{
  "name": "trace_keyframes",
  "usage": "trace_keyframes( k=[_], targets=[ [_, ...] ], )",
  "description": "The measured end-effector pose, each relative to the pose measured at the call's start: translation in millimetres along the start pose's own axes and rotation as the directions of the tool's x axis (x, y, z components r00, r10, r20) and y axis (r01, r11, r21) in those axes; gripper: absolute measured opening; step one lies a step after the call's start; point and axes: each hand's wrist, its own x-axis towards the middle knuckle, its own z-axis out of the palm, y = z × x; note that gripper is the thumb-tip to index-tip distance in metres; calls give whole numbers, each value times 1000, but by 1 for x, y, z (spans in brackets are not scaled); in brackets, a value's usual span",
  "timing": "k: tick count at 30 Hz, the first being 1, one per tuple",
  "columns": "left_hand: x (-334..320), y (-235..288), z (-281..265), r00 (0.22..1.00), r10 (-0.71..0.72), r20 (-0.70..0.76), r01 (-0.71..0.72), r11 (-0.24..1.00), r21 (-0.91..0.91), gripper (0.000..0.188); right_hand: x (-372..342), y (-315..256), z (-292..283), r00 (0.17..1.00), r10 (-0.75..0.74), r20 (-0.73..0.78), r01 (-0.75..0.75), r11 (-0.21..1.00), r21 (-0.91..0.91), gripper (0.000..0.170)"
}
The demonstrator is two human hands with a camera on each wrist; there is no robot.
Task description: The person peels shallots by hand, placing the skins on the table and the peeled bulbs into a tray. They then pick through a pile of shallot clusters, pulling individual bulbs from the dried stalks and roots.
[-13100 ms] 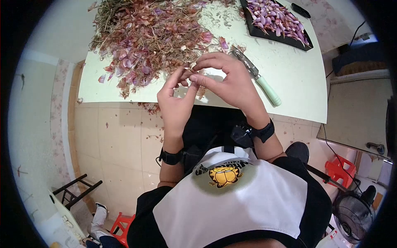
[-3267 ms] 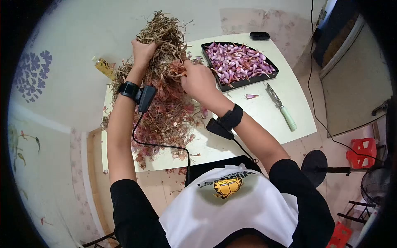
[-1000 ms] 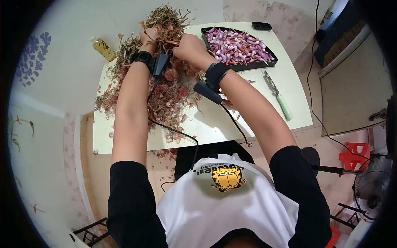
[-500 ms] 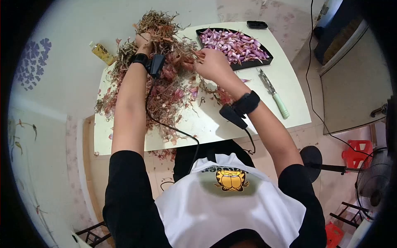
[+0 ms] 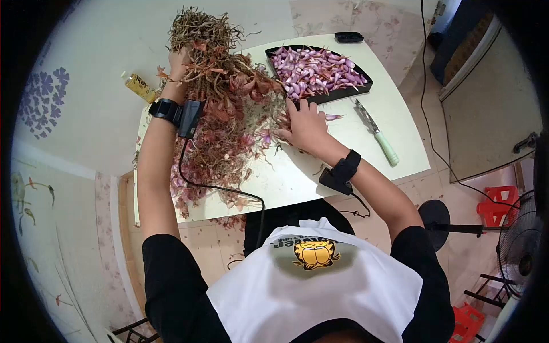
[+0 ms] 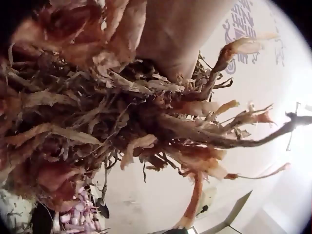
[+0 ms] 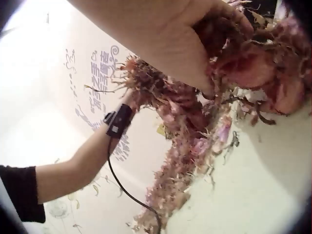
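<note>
At the far left of the table my left hand (image 5: 178, 64) grips a bushy bunch of dried shallots (image 5: 209, 60), with tan, stringy stalks and reddish papery bulbs. Most of its fingers are hidden by the stalks, which fill the left wrist view. My right hand (image 5: 309, 126) is low over the table, in front of the black tray (image 5: 343, 92). Its thumb and fingers curve round red, unpeeled shallots (image 7: 248, 68) lying beneath the palm. Peeled purple shallots (image 5: 314, 71) fill the tray, and one loose shallot (image 5: 333, 117) lies beside my right hand.
A green-handled knife (image 5: 386, 147) lies on the right of the white table (image 5: 343, 160). Loose skins and roots (image 5: 209, 160) are heaped at the left. A yellow bottle (image 5: 139, 87) stands at the far left, and a small black object (image 5: 349, 37) lies behind the tray.
My right hand has come away from the bunch, towards me and down to the shallots near the tray. The left hand has shifted left with the bunch still in its grip.
</note>
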Motion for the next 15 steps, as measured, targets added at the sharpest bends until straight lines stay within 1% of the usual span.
trace_keyframes(
  k=[1,2,3,4,5,6,7,9,10,11,12,13,14,15],
  targets=[
    [-7,12,-2,999,-5,32,8,995,-98,40,2,-4,-7,1000,0,1,0,1000,2,67],
    [-29,37,11,999,-5,46,19,955,-296,46,7,-7,-12,997,-27,-69,26,1000,-11,66],
    [-30,40,11,999,-6,46,19,956,-294,46,13,-9,-18,989,-54,-138,51,998,-25,64],
    [-32,48,11,997,32,65,-18,978,-207,45,23,-11,-25,941,-160,-297,204,971,124,62],
    [-35,56,11,994,70,88,-59,991,-119,43,38,-14,-36,928,-197,-315,283,924,256,72],
    [-34,60,10,991,91,100,-84,994,-73,43,54,-19,-45,912,-231,-340,358,853,380,82],
    [-32,62,8,987,112,112,-109,994,-27,42,69,-23,-49,909,-232,-346,362,851,380,82],
    [-31,60,3,959,199,202,-231,962,148,48,96,-36,-53,888,-235,-395,409,798,444,99],
    [-31,57,-1,950,217,225,-261,945,194,49,111,-38,-46,885,-239,-398,415,793,446,99],
    [-31,54,-4,940,234,247,-293,926,238,50,126,-40,-35,913,-277,-299,399,755,520,106],
    [-29,48,-8,888,353,297,-455,770,448,52,135,-42,-27,927,-318,-199,373,717,589,113],
    [-53,67,6,967,172,190,-194,976,103,54,136,-45,-25,925,-320,-204,377,716,588,113],
    [-79,88,20,997,-18,74,40,948,-315,57,137,-47,-25,921,-335,-201,385,689,615,112],
    [-79,93,18,997,-16,74,39,948,-316,57,138,-48,-21,916,-350,-197,390,661,641,111]
  ],
)
